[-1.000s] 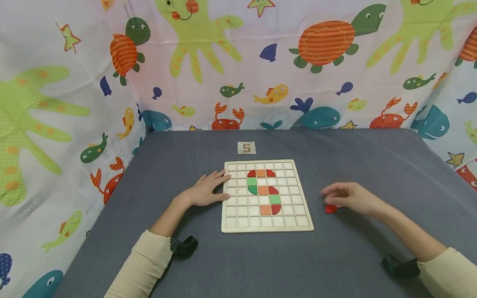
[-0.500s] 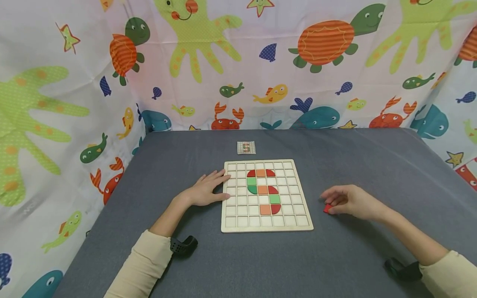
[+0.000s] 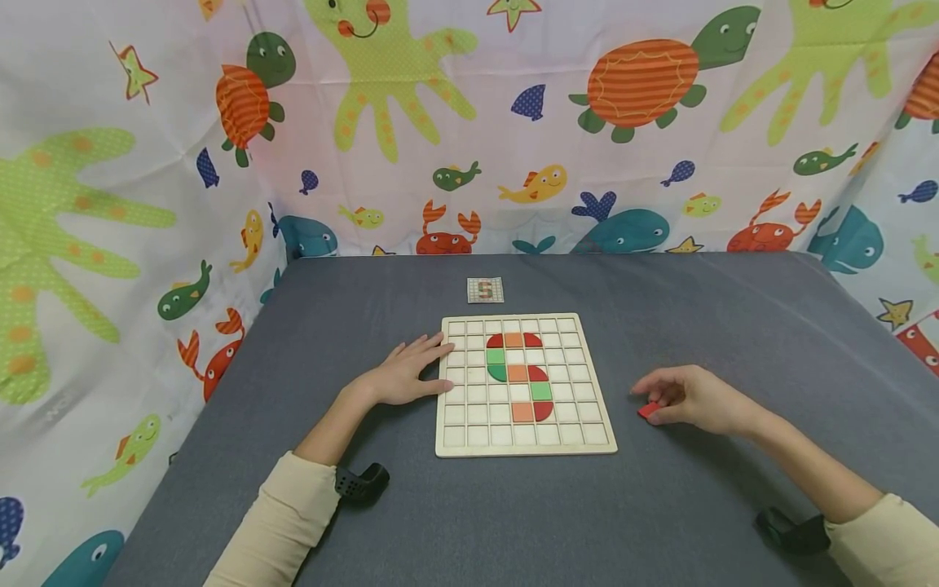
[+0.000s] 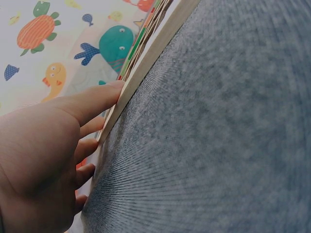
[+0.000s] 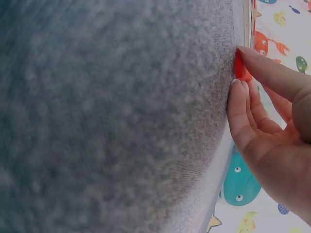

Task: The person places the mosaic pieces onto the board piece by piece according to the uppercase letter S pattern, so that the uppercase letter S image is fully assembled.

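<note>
A pale wooden grid board [image 3: 469, 438] lies mid-table, with several red, orange and green tiles [image 3: 517, 373] set in its squares in a curving pattern. My left hand [image 3: 403, 375] rests at the board's left edge, fingers spread and fingertips on the rim; the left wrist view shows the thumb [image 4: 109, 94] against the board's side. Right of the board, my right hand [image 3: 697, 399] pinches a small red tile [image 3: 649, 409] between thumb and fingers, close over the cloth. In the right wrist view the red tile [image 5: 241, 68] stands on edge between the fingertips, its outline partly covered.
Behind the board lies a small card [image 3: 485, 290] printed with a grid and a coloured pattern. Grey cloth [image 3: 352, 310] covers the table. A curtain [image 3: 411, 196] with sea-animal prints rises at the back and sides.
My right hand has shifted slightly down and closed its thumb and fingers on the red tile, which has turned a little. The left hand and the board stay where they were.
</note>
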The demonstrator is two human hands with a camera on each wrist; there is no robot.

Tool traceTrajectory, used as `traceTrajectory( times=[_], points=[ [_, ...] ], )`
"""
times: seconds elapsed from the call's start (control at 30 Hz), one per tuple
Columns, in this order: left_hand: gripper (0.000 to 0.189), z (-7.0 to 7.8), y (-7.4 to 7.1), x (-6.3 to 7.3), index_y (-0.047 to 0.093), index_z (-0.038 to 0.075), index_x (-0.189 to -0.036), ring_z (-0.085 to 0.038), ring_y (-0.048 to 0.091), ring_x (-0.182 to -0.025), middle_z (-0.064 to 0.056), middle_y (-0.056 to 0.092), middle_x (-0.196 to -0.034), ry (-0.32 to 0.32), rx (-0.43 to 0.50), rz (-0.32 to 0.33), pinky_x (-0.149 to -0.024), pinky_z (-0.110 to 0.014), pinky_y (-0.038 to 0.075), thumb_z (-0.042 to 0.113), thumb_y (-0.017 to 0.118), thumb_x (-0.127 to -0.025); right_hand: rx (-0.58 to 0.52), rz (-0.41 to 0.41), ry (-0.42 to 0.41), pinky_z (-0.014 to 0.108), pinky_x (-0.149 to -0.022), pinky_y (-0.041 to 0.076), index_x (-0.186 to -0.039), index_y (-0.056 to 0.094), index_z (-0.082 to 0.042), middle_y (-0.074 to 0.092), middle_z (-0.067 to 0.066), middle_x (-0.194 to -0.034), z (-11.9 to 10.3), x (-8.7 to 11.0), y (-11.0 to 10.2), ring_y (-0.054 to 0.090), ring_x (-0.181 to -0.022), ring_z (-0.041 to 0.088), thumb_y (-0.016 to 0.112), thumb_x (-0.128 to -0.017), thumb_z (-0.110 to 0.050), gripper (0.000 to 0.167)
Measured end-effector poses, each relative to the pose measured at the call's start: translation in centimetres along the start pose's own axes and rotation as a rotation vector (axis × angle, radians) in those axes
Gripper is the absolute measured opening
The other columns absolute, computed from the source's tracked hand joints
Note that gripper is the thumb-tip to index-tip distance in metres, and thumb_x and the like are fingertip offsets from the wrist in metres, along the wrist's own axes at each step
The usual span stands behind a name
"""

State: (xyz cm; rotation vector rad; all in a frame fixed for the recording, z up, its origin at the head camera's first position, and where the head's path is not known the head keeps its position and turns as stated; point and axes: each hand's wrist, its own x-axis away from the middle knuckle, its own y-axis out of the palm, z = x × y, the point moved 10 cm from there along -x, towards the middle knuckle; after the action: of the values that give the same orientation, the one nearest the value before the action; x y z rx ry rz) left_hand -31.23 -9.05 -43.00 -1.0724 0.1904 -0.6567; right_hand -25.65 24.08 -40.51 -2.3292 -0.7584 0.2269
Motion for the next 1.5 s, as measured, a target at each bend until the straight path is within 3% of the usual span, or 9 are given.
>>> traceTrajectory(
  times=[0.37, 0.63, 0.83, 1.17, 1.5],
  points=[
    [0.071, 0.1, -0.1, 0.0, 0.028, 0.011, -0.152, -0.033, 0.007, -0.143, -0.011, 0.015, -0.157, 0.010, -0.001, 0.012, -0.110, -0.056, 0.003, 0.044, 0.055, -0.095, 0.010, 0.031, 0.009, 0.023, -0.060, 0.046, -0.112, 0.065, -0.001, 0.058, 0.005, -0.087, 0.1, 0.0, -0.4, 0.055, -0.071, 0.010, 0.073, -0.084, -0.007, 0.030],
    [0.071, 0.1, -0.1, 0.0, 0.028, 0.010, -0.151, -0.033, 0.007, -0.143, -0.012, 0.015, -0.157, 0.016, -0.005, 0.014, -0.110, -0.057, 0.003, 0.044, 0.055, -0.095, -0.046, 0.048, 0.085, 0.025, -0.066, 0.051, -0.112, 0.065, 0.001, 0.061, 0.007, -0.090, 0.6, 0.0, -0.9, 0.058, -0.078, 0.011, 0.070, -0.086, -0.007, 0.028],
    [0.071, 0.2, -0.1, 0.0, 0.028, 0.010, -0.151, -0.033, 0.007, -0.143, -0.012, 0.015, -0.157, 0.014, -0.002, 0.012, -0.110, -0.057, 0.003, 0.044, 0.056, -0.095, -0.129, 0.081, 0.131, 0.030, -0.070, 0.054, -0.116, 0.062, 0.005, 0.060, 0.012, -0.091, 0.8, -0.1, -1.1, 0.063, -0.079, 0.014, 0.070, -0.088, -0.010, 0.033],
    [0.072, 0.1, -0.1, -0.1, 0.028, 0.010, -0.151, -0.033, 0.007, -0.143, -0.012, 0.015, -0.157, 0.012, 0.002, 0.014, -0.110, -0.057, 0.003, 0.043, 0.056, -0.094, -0.168, 0.136, 0.222, 0.031, -0.073, 0.054, -0.121, 0.058, 0.007, 0.060, 0.013, -0.094, 1.1, -0.6, -1.4, 0.063, -0.083, 0.015, 0.071, -0.088, -0.015, 0.042],
    [0.072, 0.0, 0.0, -0.1, 0.028, 0.011, -0.152, -0.033, 0.007, -0.143, -0.012, 0.015, -0.157, 0.008, -0.002, 0.018, -0.110, -0.056, 0.003, 0.045, 0.055, -0.094, -0.285, 0.160, 0.303, 0.032, -0.080, 0.053, -0.127, 0.056, 0.007, 0.062, 0.018, -0.116, 1.5, -1.5, -0.7, 0.064, -0.093, 0.018, 0.070, -0.089, -0.016, 0.047]
  ],
)
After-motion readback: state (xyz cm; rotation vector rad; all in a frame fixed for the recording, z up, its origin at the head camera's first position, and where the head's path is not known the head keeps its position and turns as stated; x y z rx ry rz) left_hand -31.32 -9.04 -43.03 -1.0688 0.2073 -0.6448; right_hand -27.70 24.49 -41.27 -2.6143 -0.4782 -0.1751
